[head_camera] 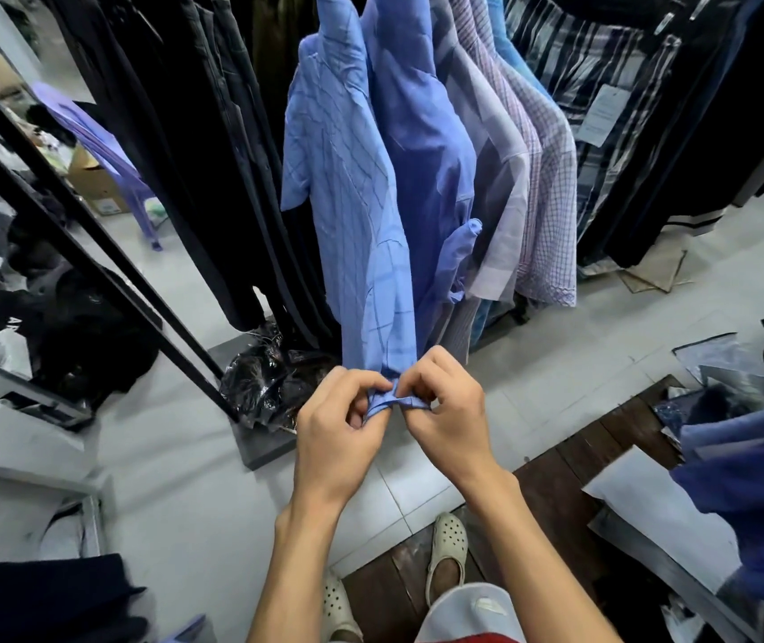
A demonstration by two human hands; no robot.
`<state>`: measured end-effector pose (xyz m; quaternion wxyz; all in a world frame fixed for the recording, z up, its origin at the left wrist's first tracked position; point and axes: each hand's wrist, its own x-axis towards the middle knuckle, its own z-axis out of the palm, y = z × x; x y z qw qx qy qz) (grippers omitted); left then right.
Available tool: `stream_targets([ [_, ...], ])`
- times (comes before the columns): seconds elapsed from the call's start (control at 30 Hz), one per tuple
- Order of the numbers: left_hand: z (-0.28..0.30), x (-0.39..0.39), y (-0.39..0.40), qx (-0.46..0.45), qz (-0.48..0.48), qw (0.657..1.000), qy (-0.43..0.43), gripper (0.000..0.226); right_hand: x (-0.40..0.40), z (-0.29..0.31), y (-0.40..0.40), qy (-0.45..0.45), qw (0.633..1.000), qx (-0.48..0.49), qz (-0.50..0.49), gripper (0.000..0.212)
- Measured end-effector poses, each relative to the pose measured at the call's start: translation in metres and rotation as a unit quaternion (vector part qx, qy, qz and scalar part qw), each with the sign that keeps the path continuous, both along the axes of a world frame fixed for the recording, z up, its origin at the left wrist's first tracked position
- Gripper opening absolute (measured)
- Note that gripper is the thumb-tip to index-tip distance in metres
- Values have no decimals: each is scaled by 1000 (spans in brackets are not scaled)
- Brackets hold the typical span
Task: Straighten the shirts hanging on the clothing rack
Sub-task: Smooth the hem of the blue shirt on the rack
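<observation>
A light blue checked shirt [347, 187] hangs at the front of a row of shirts on the rack. My left hand [338, 424] and my right hand [445, 410] both pinch its bottom hem, which is bunched between my fingers at about waist height. Behind it hang a plain blue shirt [422, 146], a pale lilac shirt [505, 187] and a purple checked shirt [551, 201], close together. The rack's rail is out of view above.
Dark trousers [194, 132] hang left of the shirts. A black metal frame [92, 252] slants down to a grey base [264, 443] with a black plastic bag [259, 378]. A purple plastic chair [106, 146] and cardboard box stand behind. Blue clothes [751, 494] lie at the right.
</observation>
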<state>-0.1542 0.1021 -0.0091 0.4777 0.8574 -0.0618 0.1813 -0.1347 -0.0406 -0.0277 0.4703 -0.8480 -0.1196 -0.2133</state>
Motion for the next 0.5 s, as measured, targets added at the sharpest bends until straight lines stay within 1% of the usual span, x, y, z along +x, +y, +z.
stream_targets([
  [0.07, 1, -4, 1, -1, -1, 1000, 0, 38, -4, 1, -4, 23, 999, 3, 43, 19],
  [0.13, 2, -7, 2, -6, 14, 1000, -10, 37, -9, 7, -6, 36, 995, 24, 85, 14],
  [0.23, 2, -16, 2, -5, 40, 997, -68, 22, -20, 14, -6, 33, 994, 30, 99, 17],
  [0.3, 2, -20, 3, -7, 44, 995, -92, 17, -26, 14, -6, 16, 996, 30, 81, 18],
  [0.43, 3, -30, 7, -2, 40, 994, -105, 27, -43, 10, 2, -77, 995, 52, -42, 16],
  [0.5, 5, -36, 7, -4, 44, 993, -107, 29, -51, 8, 10, -89, 991, 64, -79, 15],
])
